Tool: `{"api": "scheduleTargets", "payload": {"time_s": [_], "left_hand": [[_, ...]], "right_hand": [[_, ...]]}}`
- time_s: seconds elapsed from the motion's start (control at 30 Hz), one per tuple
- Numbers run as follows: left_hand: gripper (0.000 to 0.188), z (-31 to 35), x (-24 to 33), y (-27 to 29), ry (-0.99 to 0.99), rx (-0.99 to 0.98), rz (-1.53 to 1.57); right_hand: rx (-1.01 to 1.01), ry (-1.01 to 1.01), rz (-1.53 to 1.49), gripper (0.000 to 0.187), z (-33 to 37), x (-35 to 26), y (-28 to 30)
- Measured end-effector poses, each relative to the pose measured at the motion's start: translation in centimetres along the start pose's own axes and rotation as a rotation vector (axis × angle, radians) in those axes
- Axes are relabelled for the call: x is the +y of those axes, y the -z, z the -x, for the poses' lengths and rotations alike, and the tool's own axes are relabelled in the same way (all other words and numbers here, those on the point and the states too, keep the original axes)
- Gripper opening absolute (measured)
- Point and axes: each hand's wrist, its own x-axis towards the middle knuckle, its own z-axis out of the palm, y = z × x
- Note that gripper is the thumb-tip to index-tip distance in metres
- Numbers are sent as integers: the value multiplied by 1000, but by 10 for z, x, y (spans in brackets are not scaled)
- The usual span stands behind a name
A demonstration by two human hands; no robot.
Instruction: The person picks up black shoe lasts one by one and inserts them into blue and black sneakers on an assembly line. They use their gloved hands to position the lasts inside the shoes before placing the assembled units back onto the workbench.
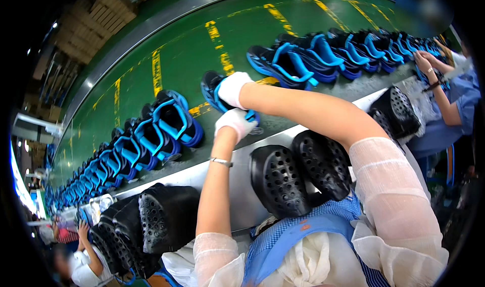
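Note:
A single black and blue sports shoe (210, 91) is on the green belt in front of me, its toe pointing away. My right hand (234, 89), in a white glove, grips its upper around the opening, with the fingertips hidden inside or behind it. At the heel end, my left hand (235, 124), gloved as well, is closed on the shoe's back edge. Both hands cover much of the shoe. A pair of blue-lined shoes (174, 117) stands to the left of my hands, and another blue-lined shoe (288, 67) is to the right.
Long rows of like shoes run along the green belt (187, 59) with yellow marks. Black perforated shoe-shaped forms (279, 181) stand on the metal ledge (237, 201) near me, with more forms (156, 221) left. Co-workers are at right (449, 100) and lower left (86, 256).

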Motion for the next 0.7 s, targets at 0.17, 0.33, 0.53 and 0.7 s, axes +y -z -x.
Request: {"api": "scheduleTargets", "payload": {"time_s": [0.17, 0.33, 0.53, 0.7], "left_hand": [[39, 4, -8, -4, -43, 52, 27], [37, 4, -1, 7, -12, 96, 6], [63, 27, -16, 34, 100, 462, -372], [63, 25, 61, 42, -218, 461, -412]], "right_hand": [[78, 122, -230, 31, 72, 36, 24], [402, -166, -230, 31, 232, 126, 61], [456, -786, -153, 24, 420, 214, 27], [389, -1032, -348, 38, 496, 209, -36]]}}
